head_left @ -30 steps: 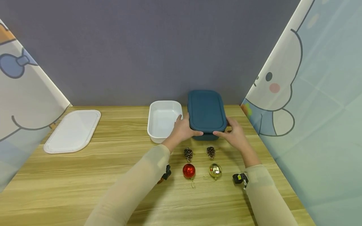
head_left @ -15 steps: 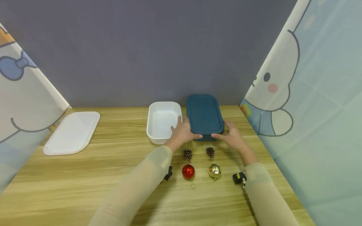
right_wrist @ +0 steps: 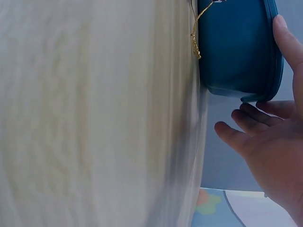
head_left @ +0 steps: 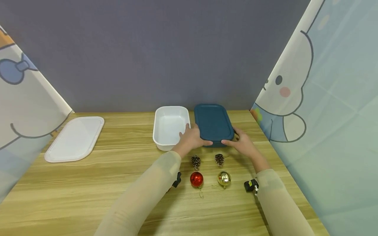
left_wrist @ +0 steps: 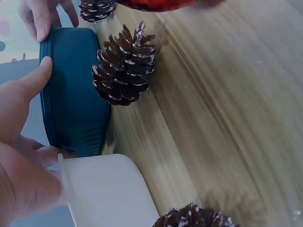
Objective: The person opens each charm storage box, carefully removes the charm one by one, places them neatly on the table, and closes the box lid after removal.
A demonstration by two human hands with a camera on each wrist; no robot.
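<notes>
A dark blue lid (head_left: 213,122) lies on a dark blue box (right_wrist: 234,52) at the back of the table. My left hand (head_left: 190,138) holds the lid's left front corner, thumb along the front rim, fingers in the narrow space beside the white box. At the right front corner my right hand (head_left: 244,143) holds the lid, its thumb on the front rim and its fingers by the side edge. In the right wrist view the lid's rim (right_wrist: 277,71) sits against the box's top. Part of the left fingers is hidden behind the white box.
An uncovered white box (head_left: 171,126) stands left of the blue one. A white lid (head_left: 76,139) lies far left. Two pine cones (head_left: 196,162), a red ball ornament (head_left: 196,179) and a gold ball ornament (head_left: 224,179) lie in front. A grey panel (head_left: 159,55) rises behind.
The lid's back edge has come down, so that the lid now lies flatter on the blue box. Both hands stay at its front corners, having shifted only slightly.
</notes>
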